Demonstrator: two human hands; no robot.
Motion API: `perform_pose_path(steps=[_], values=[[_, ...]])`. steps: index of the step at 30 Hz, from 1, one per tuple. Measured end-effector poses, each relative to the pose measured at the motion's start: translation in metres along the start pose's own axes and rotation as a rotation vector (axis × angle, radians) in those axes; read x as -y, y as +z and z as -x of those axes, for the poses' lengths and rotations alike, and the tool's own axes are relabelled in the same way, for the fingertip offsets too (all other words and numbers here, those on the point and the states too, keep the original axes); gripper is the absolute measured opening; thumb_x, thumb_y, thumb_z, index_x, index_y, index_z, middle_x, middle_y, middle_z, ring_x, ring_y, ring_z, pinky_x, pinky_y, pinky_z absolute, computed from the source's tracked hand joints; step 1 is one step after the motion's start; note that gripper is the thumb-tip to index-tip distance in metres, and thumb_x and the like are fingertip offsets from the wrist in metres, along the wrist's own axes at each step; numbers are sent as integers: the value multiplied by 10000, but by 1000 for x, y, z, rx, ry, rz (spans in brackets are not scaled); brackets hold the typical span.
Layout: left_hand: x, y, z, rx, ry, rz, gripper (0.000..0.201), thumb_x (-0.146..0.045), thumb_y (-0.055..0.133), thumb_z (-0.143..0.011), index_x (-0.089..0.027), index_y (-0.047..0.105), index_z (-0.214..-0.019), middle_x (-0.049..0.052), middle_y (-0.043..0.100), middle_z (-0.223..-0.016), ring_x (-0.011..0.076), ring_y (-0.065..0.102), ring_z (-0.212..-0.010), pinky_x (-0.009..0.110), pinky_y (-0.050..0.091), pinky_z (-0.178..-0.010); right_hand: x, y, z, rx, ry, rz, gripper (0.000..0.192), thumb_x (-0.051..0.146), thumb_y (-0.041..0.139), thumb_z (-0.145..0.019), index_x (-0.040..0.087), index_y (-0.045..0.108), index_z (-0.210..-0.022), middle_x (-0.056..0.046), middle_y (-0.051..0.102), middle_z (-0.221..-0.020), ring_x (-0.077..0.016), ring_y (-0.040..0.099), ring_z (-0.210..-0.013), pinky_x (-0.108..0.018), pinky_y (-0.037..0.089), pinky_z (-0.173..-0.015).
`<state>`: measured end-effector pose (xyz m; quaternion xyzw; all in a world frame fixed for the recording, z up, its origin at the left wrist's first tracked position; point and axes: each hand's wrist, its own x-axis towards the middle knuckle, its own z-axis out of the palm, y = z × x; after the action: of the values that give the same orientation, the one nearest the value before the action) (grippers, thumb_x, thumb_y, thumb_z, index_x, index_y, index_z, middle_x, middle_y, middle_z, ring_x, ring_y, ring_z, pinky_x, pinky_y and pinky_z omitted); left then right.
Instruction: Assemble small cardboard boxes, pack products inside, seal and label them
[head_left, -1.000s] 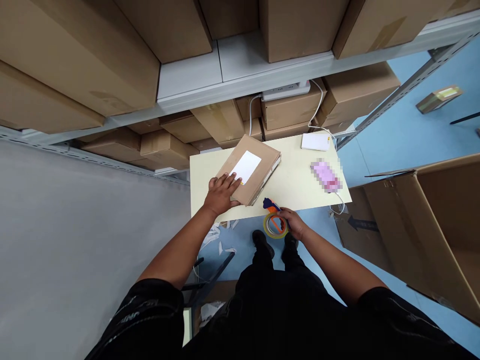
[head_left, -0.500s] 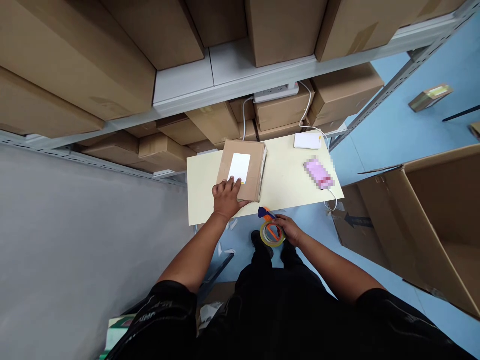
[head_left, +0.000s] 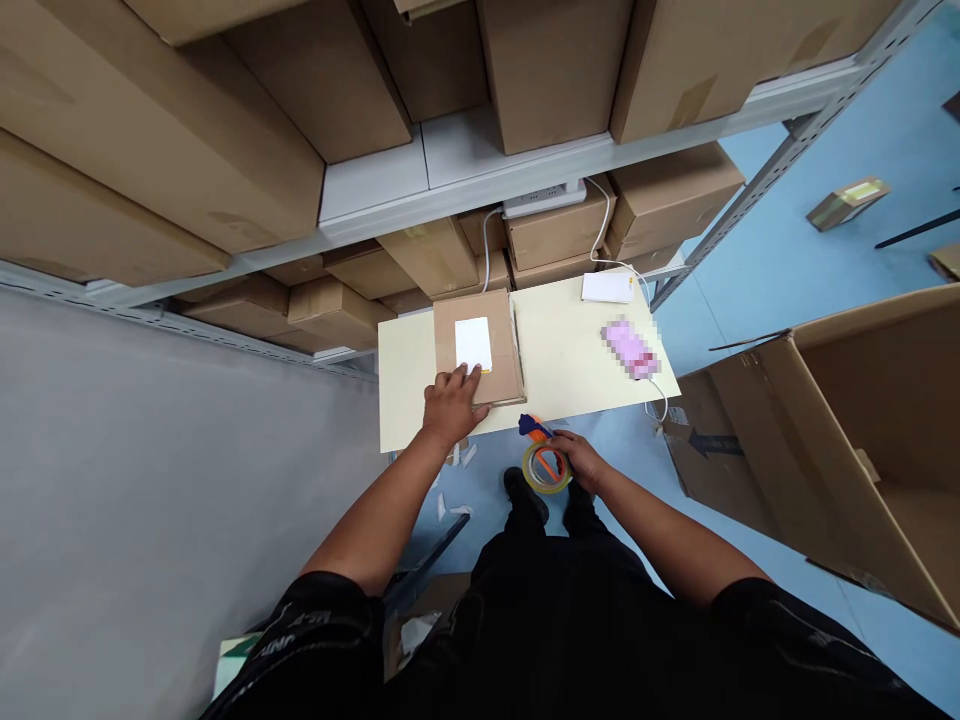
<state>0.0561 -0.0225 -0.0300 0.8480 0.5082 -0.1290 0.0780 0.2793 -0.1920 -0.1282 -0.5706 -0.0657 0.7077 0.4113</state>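
Now the left hand (head_left: 451, 408) rests unclenched on the box (head_left: 501, 352). Meanwhile, the right hand (head_left: 579, 460) grips a tape dispenser (head_left: 547, 465).

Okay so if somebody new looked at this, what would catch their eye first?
Probably the cardboard box with its white label, lying on the pale table under the person's left hand. Next, the orange-and-blue tape dispenser in the right hand, just off the table's near edge. The pixelated pink object near the table's right end also stands out.
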Motion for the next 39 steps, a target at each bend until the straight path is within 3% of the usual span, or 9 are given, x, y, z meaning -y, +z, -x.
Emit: perform_pose_path(steps=[6, 9, 13, 15, 20, 26, 34, 36, 39], values=[[0, 4, 15, -39, 72, 60, 832, -467, 678, -865, -191, 380, -1591, 144, 430, -1583, 381, 414, -1354, 468, 422, -1104, 5, 0, 4, -2, 17, -17, 417, 357, 819, -630, 187, 703, -993, -18, 735, -781, -172, 645, -633, -280, 526, -566], [-1, 0, 21, 2, 169, 135, 805, -437, 705, -844, -138, 449, -1546, 167, 436, -1568, 345, 418, -1391, 411, 400, -1156, 5, -1, 4, -4, 1, -16, 427, 367, 818, -638, 184, 702, -1006, -28, 742, -803, -188, 667, -673, -284, 537, -589], [16, -16, 10, 151, 478, 89, 893, -408, 762, -799, -276, 381, -1595, 91, 340, -1664, 312, 342, -1492, 441, 287, -1231, 2, -3, 4, -61, 18, -21, 510, 353, 839, -616, 189, 691, -1076, -40, 762, -870, -216, 702, -754, -292, 554, -616], [27, -23, -3, 170, 512, -5, 972, -471, 799, -760, -339, 342, -1608, 62, 228, -1719, 356, 200, -1563, 537, 150, -1260, 1, -3, 4, -81, 32, -28, 526, 353, 842, -616, 193, 690, -1093, -35, 764, -869, -215, 700, -737, -295, 553, -600], [30, -18, -27, 131, 441, -57, 975, -688, 701, -793, -383, 291, -1623, 43, 155, -1739, 372, 82, -1595, 574, 20, -1255, -5, -3, 5, -78, 39, -38, 442, 345, 832, -635, 210, 723, -1041, -33, 764, -830, -219, 700, -701, -301, 559, -577], [-2, -7, -28, 18, 290, -24, 993, -769, 636, -799, -341, 295, -1627, 89, 242, -1714, 402, 206, -1552, 578, 134, -1215, -12, -4, 7, -61, 43, -55, 491, 334, 843, -638, 187, 703, -1085, -51, 782, -922, -235, 732, -847, -322, 595, -720], [-51, -6, -30, -14, 115, 8, 1000, -835, 490, -839, -238, 316, -1621, 180, 313, -1666, 483, 322, -1441, 620, 261, -1125, -5, -5, 10, -13, 8, -50, 396, 361, 810, -661, 185, 714, -1003, -33, 763, -856, -200, 703, -746, -290, 560, -646], [-46, -11, -33, 6, 126, 29, 982, -820, 487, -852, -235, 315, -1622, 166, 318, -1665, 476, 327, -1441, 598, 276, -1135, -5, -7, 9, -56, 15, -51, 422, 360, 817, -652, 191, 704, -1022, -19, 754, -836, -188, 688, -708, -280, 548, -617], [-16, -23, -37, 36, 252, 53, 975, -789, 526, -857, -257, 278, -1637, 111, 292, -1689, 400, 303, -1495, 509, 265, -1198, -5, -10, 6, -92, 24, -63, 469, 354, 825, -645, 195, 691, -1066, -14, 749, -825, -185, 682, -688, -273, 540, -596]])
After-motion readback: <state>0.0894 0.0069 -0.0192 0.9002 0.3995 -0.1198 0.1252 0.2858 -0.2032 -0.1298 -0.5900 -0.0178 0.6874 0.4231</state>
